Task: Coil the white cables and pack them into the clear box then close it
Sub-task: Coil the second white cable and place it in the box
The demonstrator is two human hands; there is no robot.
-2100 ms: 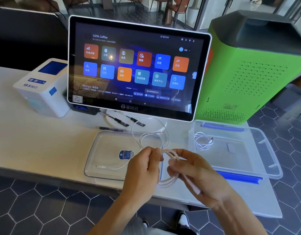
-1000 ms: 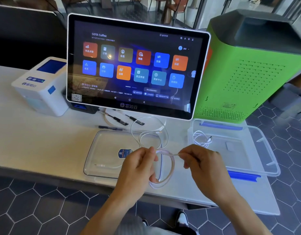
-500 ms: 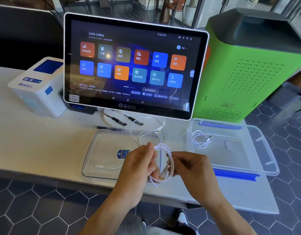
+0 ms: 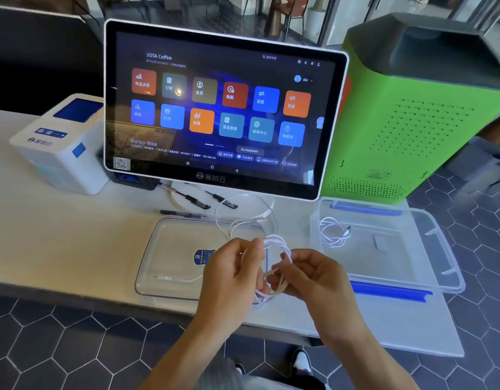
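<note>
A partly coiled white cable (image 4: 282, 246) hangs between my hands above the table's front edge. My left hand (image 4: 231, 274) pinches the top of the coil. My right hand (image 4: 313, 277) grips the strand at the coil's lower right. The cable's loose end (image 4: 243, 212) loops back toward the screen's foot. The clear box (image 4: 445, 266), with blue latch strips, stands open at the right and holds one small coiled white cable (image 4: 331, 232). A clear lid (image 4: 170, 249) with a blue sticker lies under my left hand, and another white cable (image 4: 181, 278) rests on it.
A large touchscreen (image 4: 220, 108) stands close behind the lid. A white receipt printer (image 4: 60, 147) sits at the left and a green machine (image 4: 417, 122) at the right. Pens (image 4: 186, 197) lie under the screen. The table edge runs just below my hands.
My right hand drew the strand out to the right, then came back to the coil and laid on another loop. The coil in my left hand has grown thicker.
</note>
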